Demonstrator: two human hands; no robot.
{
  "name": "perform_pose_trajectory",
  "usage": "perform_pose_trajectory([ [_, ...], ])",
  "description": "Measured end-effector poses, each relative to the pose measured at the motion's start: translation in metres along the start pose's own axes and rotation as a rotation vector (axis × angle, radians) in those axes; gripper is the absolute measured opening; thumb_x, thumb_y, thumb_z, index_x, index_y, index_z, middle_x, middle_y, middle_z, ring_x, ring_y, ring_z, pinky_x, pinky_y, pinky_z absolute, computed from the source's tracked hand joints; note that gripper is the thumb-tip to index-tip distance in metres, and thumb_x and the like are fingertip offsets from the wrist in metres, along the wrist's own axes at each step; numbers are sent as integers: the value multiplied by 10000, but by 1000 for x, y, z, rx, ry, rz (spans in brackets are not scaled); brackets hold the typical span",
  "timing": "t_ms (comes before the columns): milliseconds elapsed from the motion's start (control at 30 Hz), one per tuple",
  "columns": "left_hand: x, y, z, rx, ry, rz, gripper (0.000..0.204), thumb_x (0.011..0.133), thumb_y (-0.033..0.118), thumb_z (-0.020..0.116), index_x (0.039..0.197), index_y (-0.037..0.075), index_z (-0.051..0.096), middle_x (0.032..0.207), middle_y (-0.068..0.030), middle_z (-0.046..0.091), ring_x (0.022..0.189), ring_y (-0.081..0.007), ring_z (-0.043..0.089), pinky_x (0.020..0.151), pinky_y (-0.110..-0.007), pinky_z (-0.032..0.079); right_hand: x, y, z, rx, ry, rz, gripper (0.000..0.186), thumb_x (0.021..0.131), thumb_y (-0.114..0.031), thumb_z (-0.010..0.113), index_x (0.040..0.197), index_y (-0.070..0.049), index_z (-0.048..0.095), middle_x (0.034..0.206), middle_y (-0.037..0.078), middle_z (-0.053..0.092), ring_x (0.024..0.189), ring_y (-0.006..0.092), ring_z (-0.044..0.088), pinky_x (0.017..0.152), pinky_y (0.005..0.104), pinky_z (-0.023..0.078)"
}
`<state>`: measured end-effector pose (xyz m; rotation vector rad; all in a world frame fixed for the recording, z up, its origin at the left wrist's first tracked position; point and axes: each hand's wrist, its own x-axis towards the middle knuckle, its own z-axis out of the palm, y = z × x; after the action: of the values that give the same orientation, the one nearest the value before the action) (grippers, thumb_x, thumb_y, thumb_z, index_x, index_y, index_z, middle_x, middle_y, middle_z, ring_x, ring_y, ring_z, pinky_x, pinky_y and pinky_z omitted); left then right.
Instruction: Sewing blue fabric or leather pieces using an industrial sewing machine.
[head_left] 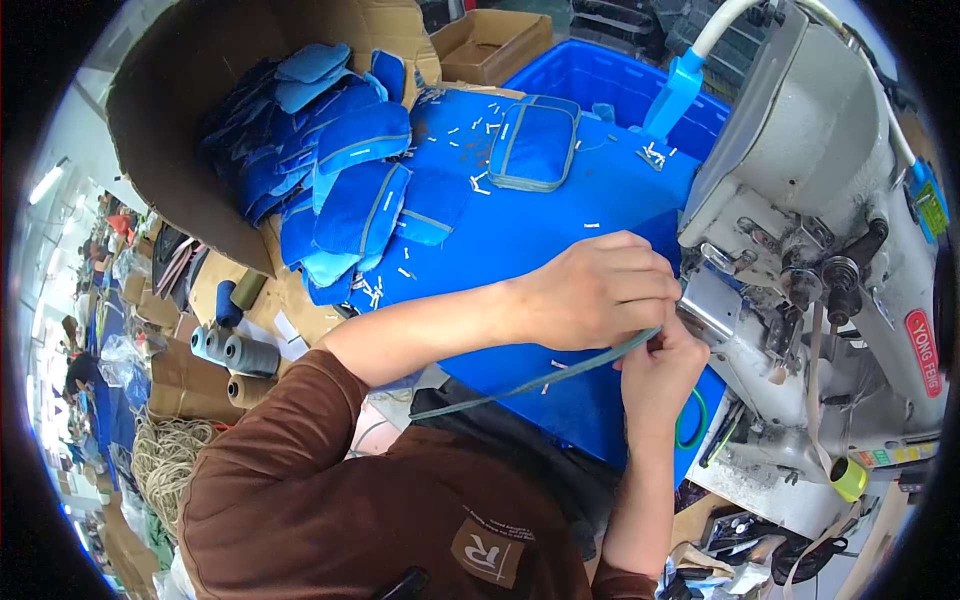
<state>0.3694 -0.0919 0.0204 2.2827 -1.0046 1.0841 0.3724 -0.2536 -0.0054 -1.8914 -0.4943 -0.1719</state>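
Close together at the sewing machine, my two hands grip a long, narrow grey-green fabric strip. My left hand is closed, its fingers curled down toward the strip's end beside the machine's metal plate. Just below, my right hand pinches the strip between thumb and fingers. From there the strip trails down and left across the blue tabletop toward my lap. My fingers hide its far end. A green cord loop shows beside my right wrist.
A blue zippered pouch lies toward the back. Blue fabric panels spill from a cardboard box at left. Small white tabs are scattered about. Thread cones stand left of my elbow; a blue crate sits behind.
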Motion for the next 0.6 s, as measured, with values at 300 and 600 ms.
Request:
perform_pose_trajectory([
  [300, -2, 1, -2, -13, 0, -8, 236, 769, 120, 705, 1000, 79, 684, 1119, -60, 683, 1037, -236, 656, 879, -397, 527, 1, -3, -9, 47, 3, 56, 104, 851, 51, 621, 753, 21, 639, 552, 84, 634, 474, 138, 641, 460, 266, 479],
  [600, -3, 7, -5, 48, -43, 9, 254, 794, 142, 702, 1039, 79, 675, 1134, -67, 682, 1045, -255, 649, 895, -398, 523, 3, -7, -22, 254, -1, 177, 127, 977, -51, 619, 887, 15, 681, 589, 8, 612, 471, 48, 546, 413, 202, 409],
])
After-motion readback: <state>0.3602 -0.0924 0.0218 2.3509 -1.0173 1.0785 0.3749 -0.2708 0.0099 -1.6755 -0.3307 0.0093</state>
